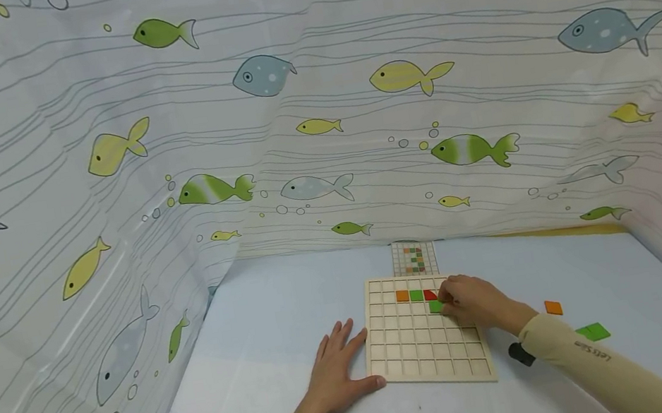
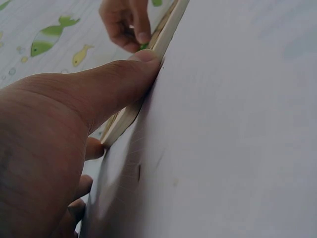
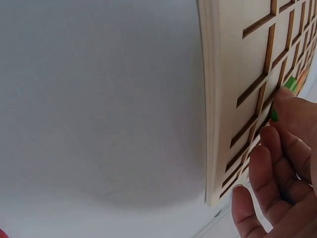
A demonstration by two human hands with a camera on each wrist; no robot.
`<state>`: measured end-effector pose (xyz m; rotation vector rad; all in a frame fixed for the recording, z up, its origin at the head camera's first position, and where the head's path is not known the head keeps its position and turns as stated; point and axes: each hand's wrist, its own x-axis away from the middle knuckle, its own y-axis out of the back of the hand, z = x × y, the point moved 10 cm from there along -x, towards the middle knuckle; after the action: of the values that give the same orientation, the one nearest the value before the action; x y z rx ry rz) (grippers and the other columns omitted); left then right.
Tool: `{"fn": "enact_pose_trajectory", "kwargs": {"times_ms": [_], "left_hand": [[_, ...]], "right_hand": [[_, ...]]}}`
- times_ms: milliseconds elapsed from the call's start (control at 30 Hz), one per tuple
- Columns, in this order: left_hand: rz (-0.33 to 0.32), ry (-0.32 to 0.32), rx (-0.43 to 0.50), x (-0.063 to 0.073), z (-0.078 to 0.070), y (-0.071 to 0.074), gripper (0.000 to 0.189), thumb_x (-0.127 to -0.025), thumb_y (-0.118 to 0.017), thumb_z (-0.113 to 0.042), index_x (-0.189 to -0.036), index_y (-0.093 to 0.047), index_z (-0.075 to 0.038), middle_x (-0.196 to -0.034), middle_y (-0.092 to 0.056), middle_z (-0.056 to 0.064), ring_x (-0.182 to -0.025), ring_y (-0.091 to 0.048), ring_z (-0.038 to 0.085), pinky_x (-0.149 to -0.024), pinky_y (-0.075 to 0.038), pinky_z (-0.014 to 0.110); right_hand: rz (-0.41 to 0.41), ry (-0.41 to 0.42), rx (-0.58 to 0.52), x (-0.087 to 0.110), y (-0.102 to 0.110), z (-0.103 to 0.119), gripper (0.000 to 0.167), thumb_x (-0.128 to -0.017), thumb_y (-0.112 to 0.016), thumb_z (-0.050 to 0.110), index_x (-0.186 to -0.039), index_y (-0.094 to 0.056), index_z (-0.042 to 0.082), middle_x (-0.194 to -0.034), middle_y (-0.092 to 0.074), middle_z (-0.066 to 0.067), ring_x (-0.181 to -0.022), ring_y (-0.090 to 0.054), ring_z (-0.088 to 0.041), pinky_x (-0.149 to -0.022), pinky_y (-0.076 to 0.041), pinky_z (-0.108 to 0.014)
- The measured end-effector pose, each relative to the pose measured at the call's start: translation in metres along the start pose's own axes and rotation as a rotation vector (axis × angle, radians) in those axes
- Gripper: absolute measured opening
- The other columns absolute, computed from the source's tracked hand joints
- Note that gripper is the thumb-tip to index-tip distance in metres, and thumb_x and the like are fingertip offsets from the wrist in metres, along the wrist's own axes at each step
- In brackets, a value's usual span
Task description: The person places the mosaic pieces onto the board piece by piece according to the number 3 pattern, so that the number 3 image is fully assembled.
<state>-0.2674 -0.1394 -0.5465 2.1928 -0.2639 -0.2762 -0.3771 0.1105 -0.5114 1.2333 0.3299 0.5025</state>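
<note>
In the lower middle of the head frame, the left hand (image 1: 336, 370) lay with its fingers spread apart, touching the left edge of the board (image 1: 404, 352). Right of it, at the board's far edge, was the card (image 1: 400, 266). The board's upper cells held a row of tiles (image 1: 416, 296): orange, green, red. Below the red one, the green tile (image 1: 435, 306) showed at the tips of the right hand (image 1: 477, 302), thumb and finger seemingly clamped on it. Loose tiles (image 1: 594, 332) lay lower right.

Seating it well called for squaring its sides to the cell, pressing it flat before releasing, and bracing the board without nudging its neighbours.

The left wrist view showed the thumb on the board's edge; the right wrist view showed green by the right thumb, largely hidden from above. Only the head view showed the card.
</note>
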Motion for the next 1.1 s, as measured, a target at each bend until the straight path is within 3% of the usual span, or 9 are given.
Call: {"fn": "enact_pose_trajectory", "kwargs": {"times_ms": [500,1100], "left_hand": [[-0.002,0.002,-0.008,0.0010,0.0015,-0.0014,0.092,-0.085,-0.077,-0.064,-0.159,-0.051,-0.015,-0.173,-0.033,0.015,-0.164,-0.019,0.042,-0.132,-0.015,0.066],[0.005,0.004,-0.010,-0.0006,0.0011,-0.0014,0.092,-0.085,-0.078,-0.063,-0.158,-0.051,-0.014,-0.173,-0.033,0.017,-0.164,-0.019,0.043,-0.131,-0.016,0.067]], "right_hand": [[-0.051,0.071,0.011,-0.0023,-0.0012,0.0069,0.016,-0.095,-0.081,0.024,-0.105,-0.077,0.013,-0.093,-0.068,0.008,-0.084,-0.058,-0.007,-0.076,-0.056,-0.033],[-0.057,0.002,-0.028,-0.0055,0.0023,0.0002,0.015,-0.093,-0.083,0.024,-0.102,-0.079,0.013,-0.088,-0.069,0.009,-0.082,-0.059,-0.008,-0.075,-0.055,-0.033]]}}
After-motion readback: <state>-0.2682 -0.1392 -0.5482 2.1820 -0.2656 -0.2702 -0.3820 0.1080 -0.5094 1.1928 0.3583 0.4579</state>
